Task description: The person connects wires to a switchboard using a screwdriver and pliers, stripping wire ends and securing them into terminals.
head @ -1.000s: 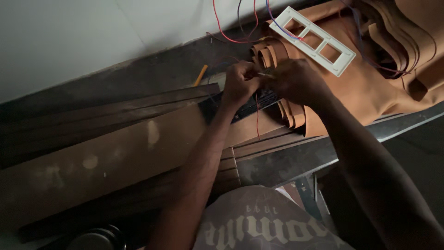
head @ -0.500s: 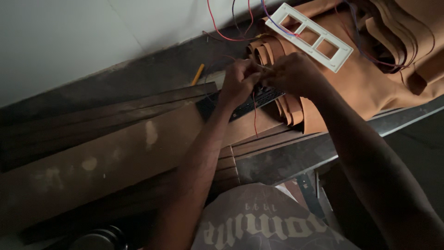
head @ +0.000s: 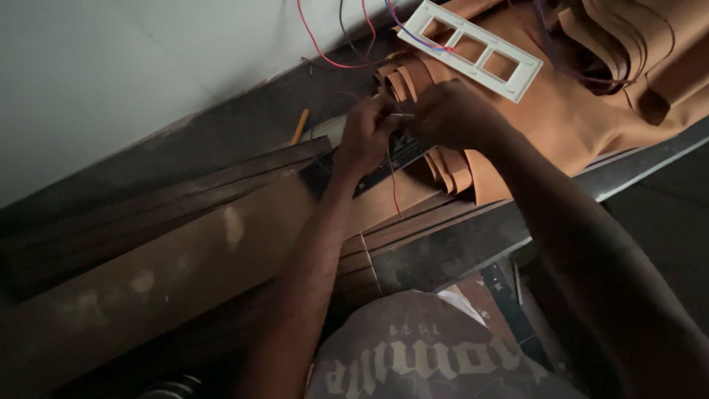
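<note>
My left hand (head: 367, 137) and my right hand (head: 450, 114) meet above a dark flat box-like part (head: 384, 166) that lies on wooden boards. The fingers of both hands pinch thin wire ends between them, and a red wire (head: 394, 188) hangs down from the left hand. What exactly sits between the fingertips is too small and dark to tell. A white plastic switch frame (head: 473, 48) with three openings lies just beyond my right hand on rolled tan sheets (head: 561, 118).
Long wooden boards (head: 185, 236) run along the bench by a pale wall (head: 111, 81). Red, blue and dark wires (head: 325, 44) trail up from the wall edge. A yellow pencil-like stick (head: 299, 127) lies behind the boards. A metal bench edge (head: 642, 166) runs at right.
Both hands stay together on the wires. The whole scene has drifted slightly down and left in view as my head moved.
</note>
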